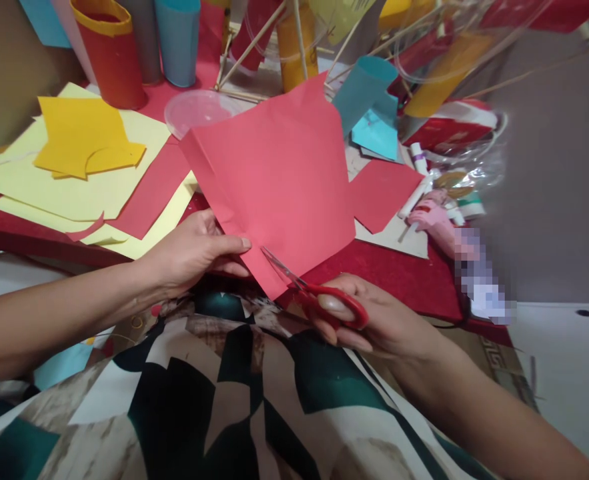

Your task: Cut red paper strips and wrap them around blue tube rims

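far left of the red paper sheet [279, 180], pale yellow sheets [49, 187] lie flat on the red table [404, 277], with a darker yellow cut piece [81, 137] on top of them. up and left of the sheet stand a red tube with a yellow rim [111, 60] and a blue tube [178, 40]; a clear plastic lid [197, 110] lies just behind the sheet's upper left corner. the left hand [194, 250] is at the lower left edge of the sheet: its fingers are closed in a pinch, thumb on the front face and the other fingers under the paper, so the sheet is held up, tilted, above the table edge. the sheet itself is in the middle of the view. at its bottom corner are the scissors [319, 297] with red handles; the 2 blades are a little apart and the paper edge sits between them. the right hand [379, 323], below and right of the sheet, has its fingers curled through the handles and grips them. right of the sheet lie a teal paper piece [369, 107] and, further right, a white glue stick [417, 193]
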`<state>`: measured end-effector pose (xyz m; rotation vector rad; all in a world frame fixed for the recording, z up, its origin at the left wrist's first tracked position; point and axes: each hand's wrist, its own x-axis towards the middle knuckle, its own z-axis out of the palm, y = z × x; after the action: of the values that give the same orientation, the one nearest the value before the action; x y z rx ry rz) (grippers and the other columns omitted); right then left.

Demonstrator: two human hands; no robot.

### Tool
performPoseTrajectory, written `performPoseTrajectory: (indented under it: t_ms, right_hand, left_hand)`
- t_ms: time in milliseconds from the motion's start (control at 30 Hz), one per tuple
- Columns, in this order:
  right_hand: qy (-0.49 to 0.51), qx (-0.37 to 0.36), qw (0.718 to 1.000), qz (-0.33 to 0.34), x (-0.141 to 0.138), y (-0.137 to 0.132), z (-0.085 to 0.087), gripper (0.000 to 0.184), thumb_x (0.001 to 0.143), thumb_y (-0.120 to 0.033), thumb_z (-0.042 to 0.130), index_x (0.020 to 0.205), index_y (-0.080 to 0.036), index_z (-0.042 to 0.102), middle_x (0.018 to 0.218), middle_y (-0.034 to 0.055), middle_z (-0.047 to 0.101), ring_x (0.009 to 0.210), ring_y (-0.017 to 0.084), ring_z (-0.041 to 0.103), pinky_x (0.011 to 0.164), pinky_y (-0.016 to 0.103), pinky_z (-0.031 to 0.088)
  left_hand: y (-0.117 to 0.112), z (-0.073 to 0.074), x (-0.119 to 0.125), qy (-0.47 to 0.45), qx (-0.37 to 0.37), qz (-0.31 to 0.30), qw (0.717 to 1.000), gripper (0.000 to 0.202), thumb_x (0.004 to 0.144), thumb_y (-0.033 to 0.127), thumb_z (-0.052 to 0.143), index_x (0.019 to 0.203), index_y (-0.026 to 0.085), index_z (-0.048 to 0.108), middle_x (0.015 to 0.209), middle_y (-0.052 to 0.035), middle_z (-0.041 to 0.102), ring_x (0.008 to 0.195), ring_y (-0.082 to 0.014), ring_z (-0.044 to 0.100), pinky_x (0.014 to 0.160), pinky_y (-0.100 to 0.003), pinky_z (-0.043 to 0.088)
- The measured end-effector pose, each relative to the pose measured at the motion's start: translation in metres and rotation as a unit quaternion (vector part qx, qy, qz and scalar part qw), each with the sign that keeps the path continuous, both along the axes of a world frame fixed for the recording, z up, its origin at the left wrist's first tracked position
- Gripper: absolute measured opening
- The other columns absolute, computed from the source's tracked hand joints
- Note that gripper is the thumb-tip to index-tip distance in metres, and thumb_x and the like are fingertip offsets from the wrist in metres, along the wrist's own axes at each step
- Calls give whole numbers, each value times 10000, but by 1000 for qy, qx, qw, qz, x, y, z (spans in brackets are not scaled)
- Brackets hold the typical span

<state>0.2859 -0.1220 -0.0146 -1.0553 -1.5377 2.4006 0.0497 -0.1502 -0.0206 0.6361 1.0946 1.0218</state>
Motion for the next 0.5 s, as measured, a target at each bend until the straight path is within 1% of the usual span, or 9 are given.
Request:
performPoseTrajectory:
  t_ms: [133, 233, 300, 367, 433, 500]
  right_hand:
    - [-11, -4, 1000, 10, 2, 2, -5, 577, 810, -685, 673, 566, -165, 624, 320, -92, 348, 325, 51, 191, 448, 279, 127]
    - [-11, -7, 999, 35, 3, 4, -6, 583, 813, -690, 667, 573, -160, 624, 319, -94, 347, 309, 47, 189, 430, 278, 123]
    - [-7, -3, 999, 43, 2, 5, -8, 594, 818, -698, 656, 579, -156, 621, 319, -94, 348, 297, 42, 191, 422, 278, 125]
    - [1, 5, 999, 50, 1, 6, -9, 597, 831, -698, 642, 586, -155, 617, 322, -94, 349, 293, 40, 192, 414, 277, 123]
    - [12, 17, 998, 58, -1, 7, -11, 588, 856, -679, 628, 587, -156, 601, 334, -94, 355, 295, 35, 197, 414, 271, 130]
    - [25, 28, 997, 63, -3, 7, -11, 587, 874, -670, 611, 589, -158, 587, 348, -93, 359, 306, 33, 212, 418, 264, 150]
  left_hand:
    - [2, 1, -2, -19, -14, 4, 1000, 152, 732, 64, 735, 787, 153, 624, 602, 32, 629, 571, -122, 670, 628, -247, 640]
    - [3, 0, -3, -41, -11, 6, 999, 155, 732, 41, 723, 796, 154, 638, 501, 66, 537, 505, -107, 622, 589, -229, 618]
    - [3, 0, -3, -47, -10, 0, 999, 156, 734, 30, 714, 812, 148, 650, 480, 73, 514, 490, -102, 610, 566, -210, 599]
    - [2, 0, -3, -42, -12, -6, 999, 173, 732, 29, 717, 854, 140, 664, 558, 46, 596, 540, -113, 650, 573, -209, 601]
    - [2, 1, -3, -32, -13, -11, 999, 204, 735, 44, 729, 911, 131, 678, 724, -7, 702, 644, -137, 708, 599, -214, 614]
    - [1, 1, -3, -29, -10, -17, 999, 216, 746, 59, 740, 945, 126, 686, 843, -37, 739, 713, -144, 731, 625, -214, 623]
